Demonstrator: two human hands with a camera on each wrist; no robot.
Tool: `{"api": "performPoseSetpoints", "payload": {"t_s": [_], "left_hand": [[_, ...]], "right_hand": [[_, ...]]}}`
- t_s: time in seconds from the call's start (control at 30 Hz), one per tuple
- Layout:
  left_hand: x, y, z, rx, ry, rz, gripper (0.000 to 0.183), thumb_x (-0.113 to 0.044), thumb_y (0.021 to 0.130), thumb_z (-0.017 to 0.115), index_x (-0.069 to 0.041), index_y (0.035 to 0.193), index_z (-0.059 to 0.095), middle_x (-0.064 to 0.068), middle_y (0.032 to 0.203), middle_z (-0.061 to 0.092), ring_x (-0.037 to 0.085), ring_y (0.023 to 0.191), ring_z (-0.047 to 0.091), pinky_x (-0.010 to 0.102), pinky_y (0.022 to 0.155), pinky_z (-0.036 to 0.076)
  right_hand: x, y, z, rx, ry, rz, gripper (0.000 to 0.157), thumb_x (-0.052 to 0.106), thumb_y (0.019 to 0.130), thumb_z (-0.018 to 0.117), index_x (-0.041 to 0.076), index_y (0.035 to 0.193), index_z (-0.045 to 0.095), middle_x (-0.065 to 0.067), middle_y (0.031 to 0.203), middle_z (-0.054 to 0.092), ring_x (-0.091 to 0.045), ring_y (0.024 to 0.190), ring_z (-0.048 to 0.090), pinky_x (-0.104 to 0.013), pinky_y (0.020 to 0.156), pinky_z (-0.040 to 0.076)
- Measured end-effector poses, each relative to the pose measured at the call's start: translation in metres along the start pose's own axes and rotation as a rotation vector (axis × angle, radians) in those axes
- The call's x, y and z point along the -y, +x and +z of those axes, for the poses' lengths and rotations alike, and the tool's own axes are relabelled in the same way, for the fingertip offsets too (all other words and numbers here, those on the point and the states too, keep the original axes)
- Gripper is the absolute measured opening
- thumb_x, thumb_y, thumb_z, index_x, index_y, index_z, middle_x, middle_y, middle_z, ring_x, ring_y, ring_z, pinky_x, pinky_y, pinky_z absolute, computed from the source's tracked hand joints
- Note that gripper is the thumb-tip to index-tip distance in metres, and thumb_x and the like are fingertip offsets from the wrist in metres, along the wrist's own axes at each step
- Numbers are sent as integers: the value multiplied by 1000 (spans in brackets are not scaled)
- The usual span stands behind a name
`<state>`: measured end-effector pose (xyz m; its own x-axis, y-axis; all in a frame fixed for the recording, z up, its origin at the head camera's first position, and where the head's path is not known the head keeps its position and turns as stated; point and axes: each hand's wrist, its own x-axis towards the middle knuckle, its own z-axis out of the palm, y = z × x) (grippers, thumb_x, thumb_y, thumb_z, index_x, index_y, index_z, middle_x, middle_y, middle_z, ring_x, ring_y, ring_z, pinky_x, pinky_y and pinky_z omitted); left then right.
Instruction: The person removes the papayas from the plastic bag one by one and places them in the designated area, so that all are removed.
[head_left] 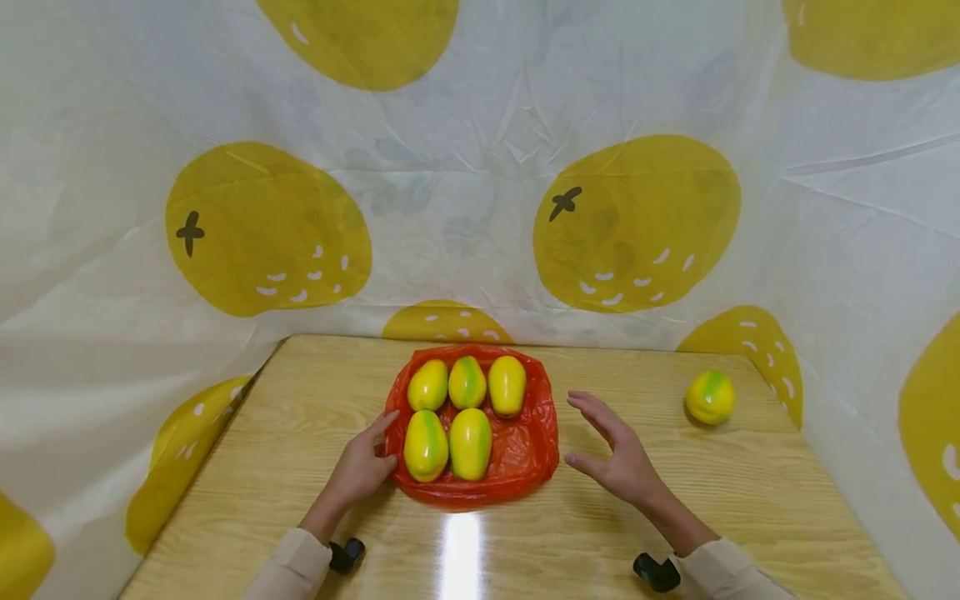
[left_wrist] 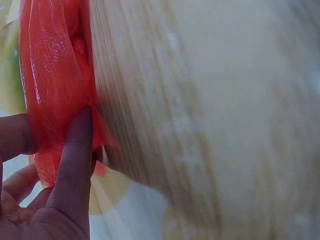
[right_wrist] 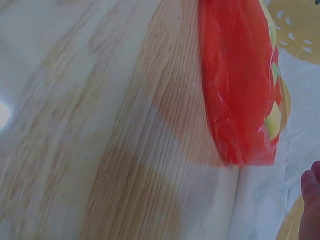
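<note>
On the table sits a red plastic bag (head_left: pixel 521 454), its mouth spread wide like a shallow basket. Several glossy yellow fruits with green streaks, shaped like mangoes, lie inside in two rows; one of them (head_left: pixel 470 444) is at the front middle. The front right part of the bag shows bare red plastic. My left hand (head_left: pixel 363 467) touches the bag's left side, thumb and fingers spread along it; the left wrist view shows its thumb (left_wrist: pixel 75 145) against the red plastic (left_wrist: pixel 55 75). Apart from the bag's right side, my right hand (head_left: pixel 622 458) hovers with fingers spread and holds nothing.
Another yellow-green fruit (head_left: pixel 710 397) lies alone on the wooden table (head_left: pixel 315 392) at the far right. A white cloth with printed yellow fruit (head_left: pixel 457 225) hangs behind and along both sides of the table. Light glares off the front of the tabletop.
</note>
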<state>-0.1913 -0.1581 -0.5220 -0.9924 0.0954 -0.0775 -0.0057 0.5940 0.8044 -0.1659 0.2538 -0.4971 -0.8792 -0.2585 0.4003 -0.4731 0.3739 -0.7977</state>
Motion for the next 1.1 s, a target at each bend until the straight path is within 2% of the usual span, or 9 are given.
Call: {"api": "performPoseSetpoints", "payload": {"t_s": [0.27,0.37,0.43,0.57,0.67,0.73,0.8,0.97,1.1], "left_hand": [[-1,1,-2,3,1,24,77,2,88,65,-13,160,42,21,171,28,41,155,30,57,117,40],[1,-2,-3,6,15,19,78,3,88,66,-13,161,42,22,171,28,43,155,31,57,117,40],[3,-4,-3,3,23,6,78,3,88,66,-13,161,42,22,170,28,43,154,32,57,116,41],[6,-6,-4,0,17,5,78,3,89,65,-13,161,42,22,171,27,44,151,38,55,113,46],[5,-5,-4,3,8,29,77,3,89,65,-13,161,42,23,171,27,45,151,38,55,113,46],[4,-3,-4,0,8,35,77,3,88,65,-13,160,42,23,170,27,45,151,37,56,113,46],[3,-3,-3,-2,11,32,77,4,88,65,-12,160,42,24,170,28,45,152,36,56,114,45],[2,-2,-1,-1,5,24,77,5,88,64,-12,160,42,24,170,28,45,151,38,56,113,46],[1,-2,0,-6,-6,24,78,5,87,64,-13,160,43,23,170,28,45,149,42,52,109,51]], "right_hand": [[8,8,14,32,39,-25,78,2,83,82,17,153,51,-20,159,48,9,144,38,-7,113,32],[10,7,23,55,44,-16,77,7,84,83,19,153,50,-17,159,48,7,145,40,-10,114,34],[13,7,29,75,41,-2,77,11,85,84,20,153,50,-16,161,47,3,146,42,-17,116,39],[18,9,42,94,50,15,77,13,85,85,20,153,50,-14,162,46,-21,149,45,-36,117,45],[23,11,49,99,64,24,76,16,84,86,20,152,51,-14,161,46,-35,149,43,-30,117,44],[25,13,53,112,56,29,76,20,84,86,19,152,51,-16,161,46,-38,149,43,-21,116,42],[27,14,57,129,45,27,76,24,85,86,17,152,51,-18,160,47,-39,149,43,-20,116,41],[30,15,66,155,35,73,77,27,84,86,22,153,51,-14,161,47,-34,149,43,-37,118,45],[31,17,73,163,53,73,79,22,84,86,20,154,49,-17,161,45,-37,148,43,-52,117,43]]}}
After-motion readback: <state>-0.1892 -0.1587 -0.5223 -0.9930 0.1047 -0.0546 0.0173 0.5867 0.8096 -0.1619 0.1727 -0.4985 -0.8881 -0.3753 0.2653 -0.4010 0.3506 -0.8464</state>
